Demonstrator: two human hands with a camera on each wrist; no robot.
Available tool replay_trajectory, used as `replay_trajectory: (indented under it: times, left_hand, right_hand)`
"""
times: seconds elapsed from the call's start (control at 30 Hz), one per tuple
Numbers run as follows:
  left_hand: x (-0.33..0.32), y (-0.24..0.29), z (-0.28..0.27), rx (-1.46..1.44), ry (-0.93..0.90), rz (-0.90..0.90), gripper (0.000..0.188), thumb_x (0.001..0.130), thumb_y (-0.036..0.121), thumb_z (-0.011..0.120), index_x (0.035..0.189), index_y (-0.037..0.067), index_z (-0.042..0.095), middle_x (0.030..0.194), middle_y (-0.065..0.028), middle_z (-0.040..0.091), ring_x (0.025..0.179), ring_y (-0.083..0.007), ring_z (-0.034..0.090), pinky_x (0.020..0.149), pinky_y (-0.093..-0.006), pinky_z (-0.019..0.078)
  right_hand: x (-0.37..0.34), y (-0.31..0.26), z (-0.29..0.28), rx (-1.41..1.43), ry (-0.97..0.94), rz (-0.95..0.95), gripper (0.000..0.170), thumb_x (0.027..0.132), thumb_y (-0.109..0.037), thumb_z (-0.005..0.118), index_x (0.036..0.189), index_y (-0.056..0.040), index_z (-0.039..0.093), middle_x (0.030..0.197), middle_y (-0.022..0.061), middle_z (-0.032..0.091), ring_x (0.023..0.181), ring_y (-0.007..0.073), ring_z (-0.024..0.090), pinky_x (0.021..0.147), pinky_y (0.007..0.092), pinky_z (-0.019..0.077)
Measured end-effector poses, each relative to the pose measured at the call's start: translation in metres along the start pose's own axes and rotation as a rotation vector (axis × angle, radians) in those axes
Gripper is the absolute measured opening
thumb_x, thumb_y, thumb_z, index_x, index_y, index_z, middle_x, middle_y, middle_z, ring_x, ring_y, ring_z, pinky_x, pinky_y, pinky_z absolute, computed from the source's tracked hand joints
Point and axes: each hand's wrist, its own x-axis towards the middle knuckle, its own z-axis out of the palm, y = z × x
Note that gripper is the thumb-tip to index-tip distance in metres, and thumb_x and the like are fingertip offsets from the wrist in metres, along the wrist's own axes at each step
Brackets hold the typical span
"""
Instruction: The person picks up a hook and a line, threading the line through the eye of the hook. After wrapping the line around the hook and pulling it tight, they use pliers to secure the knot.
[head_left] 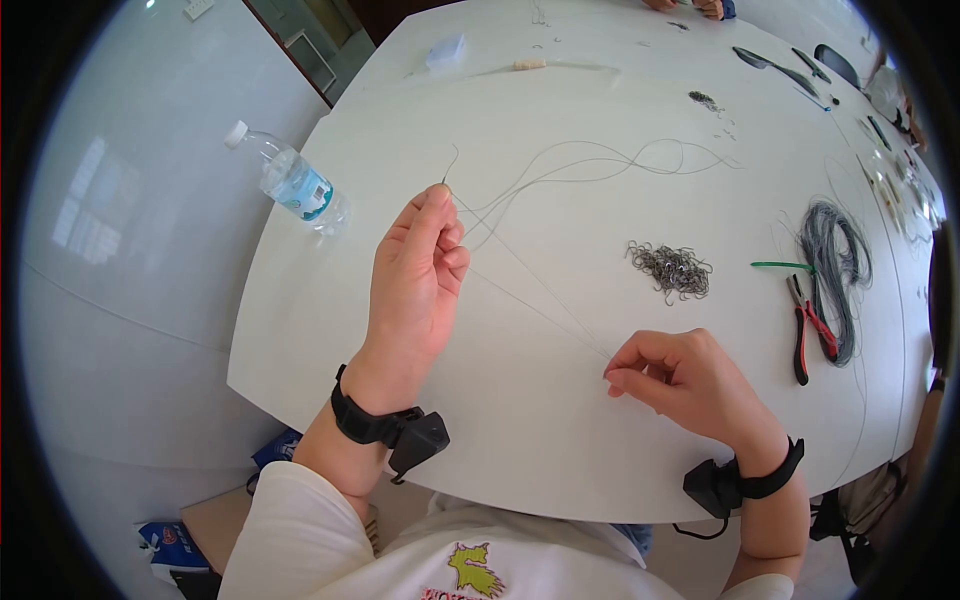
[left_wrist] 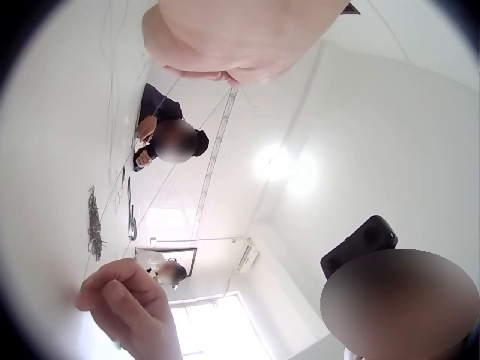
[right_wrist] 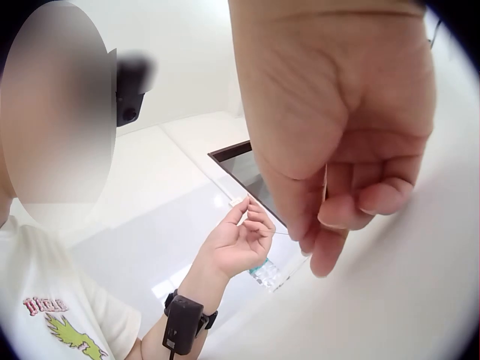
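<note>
Along the near side of a white table point(head_left: 560, 450), someone in a white T-shirt point(head_left: 320, 520) with a green print point(head_left: 476, 572) sits working, a black strap round each wrist and a small black device on each strap. Closest to the table's edge is the right hand point(head_left: 690, 380), its thumb and forefinger pinched together on a thin line point(head_left: 538, 314) and the other fingers bent in. A little farther off, the left hand point(head_left: 425, 255) is raised, thumb and forefinger grasping the same line, the rest of its fingers curled toward the palm. Two strands cross the gap between the hands, and a short dark curved end pokes up above the left fingertips; it is too small for me to tell whether it is a hook. Beyond the right hand, a pair of red-and-black pliers point(head_left: 801, 345) lies beside a grey coil of line point(head_left: 845, 325) with a green tie point(head_left: 780, 264) at its side. Just left of them sits a heap of small hooks point(head_left: 670, 270). Past the left hand, a clear bottle point(head_left: 305, 190) with a blue label lies tilted near the table's left edge, while slack loops of the line spread across the tabletop. Farther back come a smaller dark heap point(head_left: 704, 100), a black-handled tool point(head_left: 775, 65), a cork-coloured piece point(head_left: 528, 64) and a clear plastic box point(head_left: 446, 52). At the far side, another person's hands point(head_left: 708, 8) rest by the edge.
</note>
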Motion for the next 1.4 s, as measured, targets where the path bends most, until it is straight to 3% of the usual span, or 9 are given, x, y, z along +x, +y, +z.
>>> replay_trajectory:
  times: [0.1,0.3,0.6,0.67,0.7,0.83,0.93,1.13,1.4]
  left_hand:
    - [0.000,-0.003,-0.001,-0.004,-0.008,0.036,0.011,0.102,0.022,0.061,0.098,0.012,0.063,0.095,0.0047,0.059,0.078,-0.0017,0.050,0.058,-0.0159,0.0387]
    - [-0.002,-0.008,0.000,0.019,-0.031,0.011,0.014,0.103,0.019,0.059,0.109,0.009,0.066,0.117,-0.0026,0.066,0.087,-0.0024,0.057,0.058,-0.0152,0.0411]
    - [0.002,-0.026,0.000,0.053,-0.108,-0.222,0.015,0.102,0.021,0.060,0.096,0.007,0.061,0.081,0.0024,0.059,0.067,-0.0048,0.052,0.046,-0.0164,0.0345]
    - [-0.004,-0.026,-0.002,0.314,-0.432,-0.337,0.015,0.102,0.020,0.059,0.094,0.007,0.057,0.071,0.0032,0.052,0.056,-0.0055,0.045,0.047,-0.0160,0.0332]
    - [-0.007,-0.024,-0.004,0.346,-0.483,-0.448,0.009,0.100,0.014,0.060,0.097,0.006,0.060,0.079,-0.0021,0.063,0.066,-0.0058,0.056,0.054,-0.0179,0.0405]
    - [-0.021,-0.041,0.005,0.545,-0.540,-0.419,0.009,0.097,0.012,0.065,0.097,0.005,0.061,0.080,-0.0020,0.066,0.066,-0.0055,0.058,0.055,-0.0190,0.0432]
    - [-0.025,-0.040,0.010,0.761,-0.615,-0.278,0.005,0.094,0.004,0.067,0.092,0.004,0.062,0.079,-0.0016,0.066,0.066,-0.0021,0.056,0.055,-0.0187,0.0424]
    - [-0.026,-0.041,0.014,0.891,-0.759,-0.149,0.008,0.091,0.002,0.071,0.090,0.003,0.063,0.080,0.0005,0.068,0.067,-0.0028,0.059,0.057,-0.0184,0.0439]
    - [-0.024,-0.046,0.010,0.885,-0.767,-0.150,0.004,0.094,-0.003,0.064,0.094,0.000,0.061,0.089,-0.0047,0.069,0.082,-0.0100,0.069,0.070,-0.0226,0.0550]
  right_hand:
    - [0.000,0.003,0.001,-0.020,-0.030,-0.030,0.008,0.089,-0.010,0.072,0.090,-0.0021,0.075,0.067,0.0015,0.068,0.053,0.0043,0.051,0.050,0.0218,0.0382]
    - [-0.001,0.013,-0.006,-0.060,-0.171,-0.272,0.009,0.088,-0.011,0.073,0.093,-0.0041,0.077,0.080,0.0042,0.071,0.057,0.0099,0.054,0.052,0.0241,0.0417]
    - [-0.003,0.021,-0.010,-0.024,-0.289,-0.311,0.012,0.090,-0.014,0.071,0.093,-0.0034,0.076,0.097,0.0065,0.069,0.066,0.0160,0.061,0.059,0.0277,0.0484]
    - [-0.004,0.021,-0.011,-0.033,-0.221,-0.272,0.012,0.090,-0.014,0.071,0.095,-0.0033,0.075,0.097,0.0067,0.068,0.065,0.0148,0.059,0.059,0.0269,0.0476]
    - [-0.003,0.020,-0.011,-0.032,-0.177,-0.263,0.013,0.091,-0.013,0.071,0.098,-0.0031,0.074,0.097,0.0070,0.067,0.064,0.0136,0.058,0.059,0.0260,0.0468]
    - [0.002,0.016,-0.013,0.016,0.203,-0.143,0.012,0.093,-0.009,0.068,0.103,-0.0021,0.071,0.093,0.0048,0.065,0.062,0.0034,0.052,0.054,0.0211,0.0402]
    - [0.006,0.012,-0.011,0.153,0.316,-0.052,0.017,0.093,-0.013,0.066,0.103,0.0001,0.069,0.080,0.0074,0.063,0.053,0.0107,0.050,0.051,0.0273,0.0399]
    - [0.007,0.011,0.012,0.262,0.177,-0.010,0.013,0.095,-0.009,0.062,0.098,0.0037,0.064,0.075,0.0075,0.064,0.051,0.0108,0.048,0.049,0.0273,0.0381]
    - [0.011,0.017,0.007,0.307,0.130,0.043,0.016,0.096,-0.012,0.060,0.095,0.0042,0.064,0.074,0.0102,0.068,0.061,0.0154,0.068,0.057,0.0275,0.0510]
